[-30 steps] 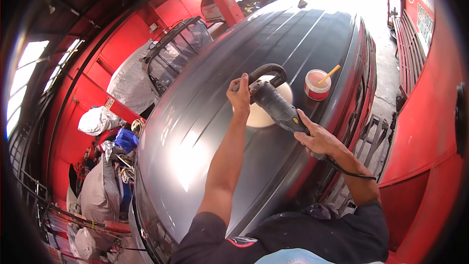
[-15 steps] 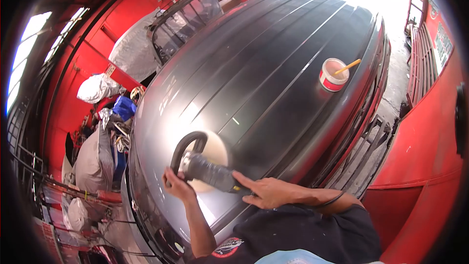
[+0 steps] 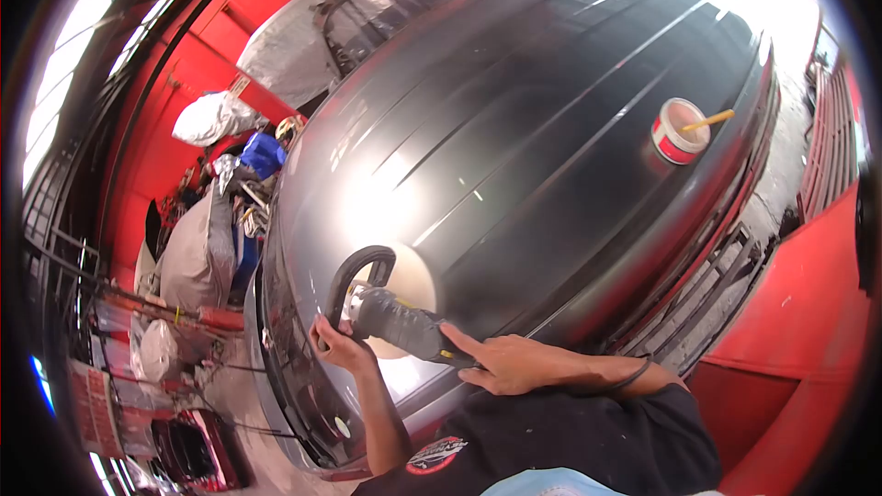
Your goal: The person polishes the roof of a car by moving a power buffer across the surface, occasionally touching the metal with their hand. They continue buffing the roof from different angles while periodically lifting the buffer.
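A polisher [image 3: 404,320] with a dark grey body and a black loop handle [image 3: 344,280] lies with its pale round pad [image 3: 415,277] against the dark, glossy car roof [image 3: 514,193]. My left hand [image 3: 342,345] is closed around the lower end of the loop handle. At the back of the machine, my right hand [image 3: 501,363] grips the body, with its index finger stretched along the top. Part of the pad is hidden under the polisher.
A white and red tub [image 3: 676,140] with a yellow-handled tool [image 3: 709,120] in it stands on the roof's right side. Red panels [image 3: 781,312] and a slatted metal bench [image 3: 829,142] are on the right. Covered items [image 3: 197,253] crowd the left.
My view has shifted, so the roof and tub appear farther right. Relative to the tub, the polisher sits slightly farther left. Both hands keep their hold.
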The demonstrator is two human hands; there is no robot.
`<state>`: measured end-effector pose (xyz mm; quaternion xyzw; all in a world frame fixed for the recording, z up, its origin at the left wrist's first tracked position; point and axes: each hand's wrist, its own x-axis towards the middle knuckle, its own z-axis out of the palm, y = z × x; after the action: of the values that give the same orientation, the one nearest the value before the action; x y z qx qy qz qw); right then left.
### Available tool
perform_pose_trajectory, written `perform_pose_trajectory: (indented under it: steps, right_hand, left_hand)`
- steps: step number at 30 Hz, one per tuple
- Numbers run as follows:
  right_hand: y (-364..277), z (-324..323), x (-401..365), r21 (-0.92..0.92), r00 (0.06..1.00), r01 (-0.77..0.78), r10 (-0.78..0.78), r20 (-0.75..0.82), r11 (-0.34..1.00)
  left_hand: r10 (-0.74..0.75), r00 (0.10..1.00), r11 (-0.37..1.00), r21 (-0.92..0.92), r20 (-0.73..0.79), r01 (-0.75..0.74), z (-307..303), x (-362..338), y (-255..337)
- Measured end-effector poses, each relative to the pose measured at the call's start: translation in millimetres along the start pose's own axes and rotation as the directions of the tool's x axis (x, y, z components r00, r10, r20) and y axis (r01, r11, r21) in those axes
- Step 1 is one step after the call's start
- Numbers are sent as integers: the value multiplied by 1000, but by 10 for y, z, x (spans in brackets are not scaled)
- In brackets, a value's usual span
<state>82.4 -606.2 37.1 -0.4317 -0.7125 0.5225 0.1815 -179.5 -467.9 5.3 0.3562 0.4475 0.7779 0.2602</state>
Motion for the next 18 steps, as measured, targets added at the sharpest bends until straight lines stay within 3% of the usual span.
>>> perform_pose_trajectory:
  steps: [5,7,10,15,18]
  right_hand:
    - [51,-300,-600,113,968,-91,115,-224,989]
    - [109,-384,-762,110,946,-101,130,-297,989]
    - [269,-453,-923,43,816,-66,79,-573,997]
    - [377,-739,-1256,175,722,-134,217,-656,975]
    - [360,-927,-1363,282,676,-191,334,-657,940]
  left_hand:
    - [-184,951,975,-78,250,209,1071,-415,127]
    - [-177,921,973,-79,347,216,1456,-524,55]
    - [-195,853,972,-22,485,235,2040,-705,-13]
    - [-240,726,934,-50,645,353,2891,-1126,-103]
    - [-205,711,945,-53,673,322,3236,-1342,-66]
